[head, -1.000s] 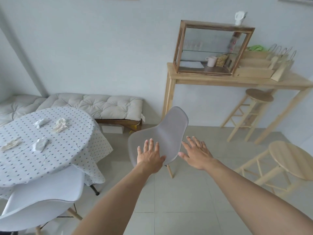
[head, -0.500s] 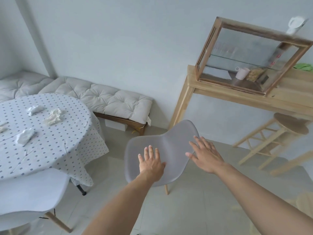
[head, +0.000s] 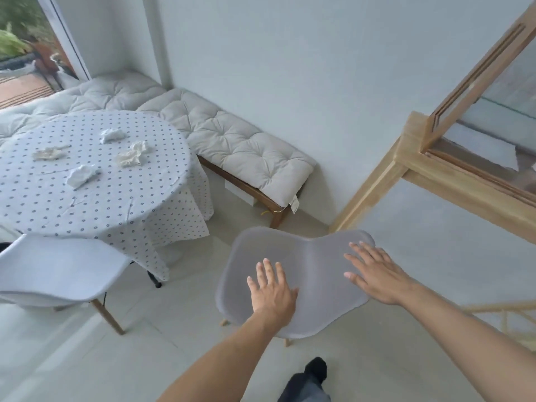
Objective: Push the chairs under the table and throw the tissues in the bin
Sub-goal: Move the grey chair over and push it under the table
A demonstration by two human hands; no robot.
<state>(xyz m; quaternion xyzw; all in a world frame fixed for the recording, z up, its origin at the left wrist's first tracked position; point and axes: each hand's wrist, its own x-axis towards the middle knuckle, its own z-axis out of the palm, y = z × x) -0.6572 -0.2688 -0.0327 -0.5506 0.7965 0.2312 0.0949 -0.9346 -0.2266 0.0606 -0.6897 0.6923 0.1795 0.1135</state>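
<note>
Presently my left hand [head: 271, 288] and right hand [head: 375, 275] are spread flat, fingers wide, over the back of the grey shell chair [head: 293, 282], gripping nothing. That chair stands well apart from the round table [head: 87, 198], so it is not yet pushed under. Neither is the white chair [head: 58, 274], just beside the table's edge. Four crumpled tissues [head: 132, 155] lie on the dotted tablecloth (no bin is in view). By my judgement, no step is complete.

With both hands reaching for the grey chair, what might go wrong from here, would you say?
The grey chair stands well clear of the table, so a push could catch the hanging tablecloth and drag the tissues. Left hand and right hand lie open, not gripping, so they may slip.
</note>
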